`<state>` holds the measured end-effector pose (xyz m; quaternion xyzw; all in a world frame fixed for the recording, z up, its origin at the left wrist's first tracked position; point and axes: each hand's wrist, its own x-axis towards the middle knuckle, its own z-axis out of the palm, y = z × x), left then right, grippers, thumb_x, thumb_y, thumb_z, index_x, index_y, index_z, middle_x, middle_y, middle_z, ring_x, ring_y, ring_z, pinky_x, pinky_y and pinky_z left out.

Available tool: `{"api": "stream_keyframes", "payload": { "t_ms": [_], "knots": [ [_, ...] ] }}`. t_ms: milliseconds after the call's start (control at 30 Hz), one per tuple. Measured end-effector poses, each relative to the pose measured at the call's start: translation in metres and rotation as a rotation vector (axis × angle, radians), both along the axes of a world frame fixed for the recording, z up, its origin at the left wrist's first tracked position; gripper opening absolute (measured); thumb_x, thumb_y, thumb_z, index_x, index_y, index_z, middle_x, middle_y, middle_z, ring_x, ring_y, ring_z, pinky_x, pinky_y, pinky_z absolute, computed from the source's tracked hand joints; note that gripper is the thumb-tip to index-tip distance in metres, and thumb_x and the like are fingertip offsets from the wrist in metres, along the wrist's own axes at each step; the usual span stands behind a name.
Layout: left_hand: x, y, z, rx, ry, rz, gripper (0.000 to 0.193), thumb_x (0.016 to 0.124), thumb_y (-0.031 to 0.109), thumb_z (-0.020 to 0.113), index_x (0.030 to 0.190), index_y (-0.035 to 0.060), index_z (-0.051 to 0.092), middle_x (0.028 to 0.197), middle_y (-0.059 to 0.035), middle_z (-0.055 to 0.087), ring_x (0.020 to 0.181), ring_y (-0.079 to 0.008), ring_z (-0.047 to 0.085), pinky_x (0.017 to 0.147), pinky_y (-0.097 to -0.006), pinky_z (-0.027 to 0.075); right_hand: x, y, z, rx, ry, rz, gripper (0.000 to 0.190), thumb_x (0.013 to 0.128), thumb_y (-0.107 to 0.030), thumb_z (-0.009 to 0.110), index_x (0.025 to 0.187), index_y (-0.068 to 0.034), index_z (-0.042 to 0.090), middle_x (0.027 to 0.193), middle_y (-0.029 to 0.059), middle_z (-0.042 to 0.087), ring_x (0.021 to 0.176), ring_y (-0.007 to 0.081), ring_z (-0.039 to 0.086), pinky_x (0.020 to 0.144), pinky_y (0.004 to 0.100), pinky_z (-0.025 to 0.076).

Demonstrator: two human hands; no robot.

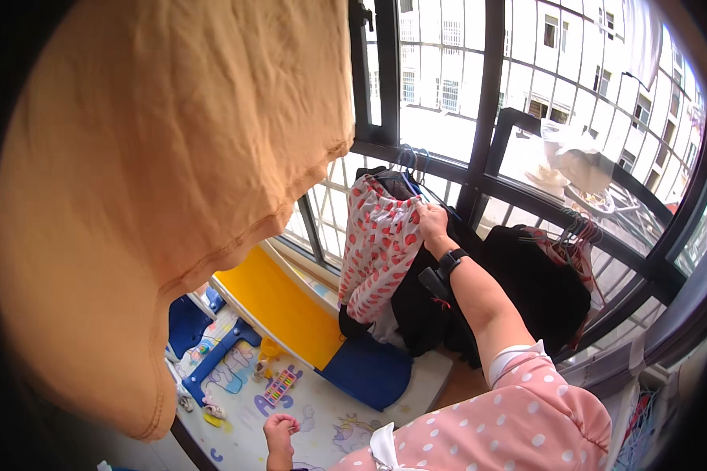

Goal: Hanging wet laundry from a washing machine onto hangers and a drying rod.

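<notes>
My right hand point(433, 225) grips the waistband of white trousers with a red heart-like print point(377, 247). They hang before the window, beside dark clothes and under several hangers point(409, 159) hooked on the window's rail. My left hand point(281, 430) is low in the view, above the patterned play mat point(324, 435), its fingers curled; whether it holds anything small cannot be made out. A large orange-tan cloth point(182, 147) hangs close at the left, hiding much behind it.
Black clothes point(536, 288) and more hangers point(583, 229) hang at the right. Below stands a child's slide with a yellow chute point(288, 306) and blue end point(365, 371). A toy xylophone point(280, 387) and small shoes point(214, 411) lie on the mat. Window bars point(442, 65) stand ahead.
</notes>
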<state>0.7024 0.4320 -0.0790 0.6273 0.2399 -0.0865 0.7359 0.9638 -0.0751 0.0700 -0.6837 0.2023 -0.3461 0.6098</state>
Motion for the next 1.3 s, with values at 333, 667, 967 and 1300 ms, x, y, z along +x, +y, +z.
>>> {"api": "stream_keyframes", "payload": {
  "t_ms": [333,667,967,1300],
  "knots": [
    [0.056,-0.051,-0.005,0.008,0.099,-0.358,0.012,0.075,-0.006,0.051,0.081,0.0032,0.055,0.073,-0.0082,0.059,0.061,-0.0174,0.059,0.056,-0.0295,0.052,-0.171,0.000,-0.084,-0.410,0.437,0.061,0.027,0.080,-0.019,0.064,0.099,0.000,0.063,0.088,0.0140,0.067,0.085,0.0236,0.064,0.076,0.0341,0.051],
    [0.065,-0.252,0.011,-0.037,-0.069,-1.128,0.010,0.078,-0.002,0.053,0.081,0.0058,0.057,0.075,-0.0053,0.061,0.065,-0.0145,0.059,0.059,-0.0261,0.053,-0.529,0.008,-0.133,0.307,0.671,-0.154,0.020,0.083,-0.019,0.062,0.093,-0.002,0.064,0.074,0.0060,0.063,0.061,0.0129,0.059,0.057,0.0299,0.047],
    [-0.125,-0.402,0.043,-0.016,-0.086,-1.724,0.008,0.081,0.000,0.055,0.081,0.0065,0.059,0.075,-0.0023,0.060,0.066,-0.0109,0.059,0.062,-0.0231,0.051,-0.794,0.100,-0.111,0.182,0.570,-0.816,0.020,0.080,-0.021,0.061,0.090,-0.004,0.065,0.082,0.0129,0.067,0.078,0.0272,0.065,0.069,0.0361,0.050],
    [-0.330,-0.465,0.052,0.087,-0.104,-2.147,0.006,0.083,0.006,0.061,0.089,0.0057,0.060,0.076,-0.0016,0.061,0.066,-0.0099,0.059,0.062,-0.0219,0.049,-1.004,0.239,-0.028,-0.504,1.155,-1.234,0.039,0.068,-0.017,0.073,0.103,-0.006,0.061,0.106,0.0091,0.059,0.103,0.0290,0.052,0.089,0.0421,0.041]
  ]
}}
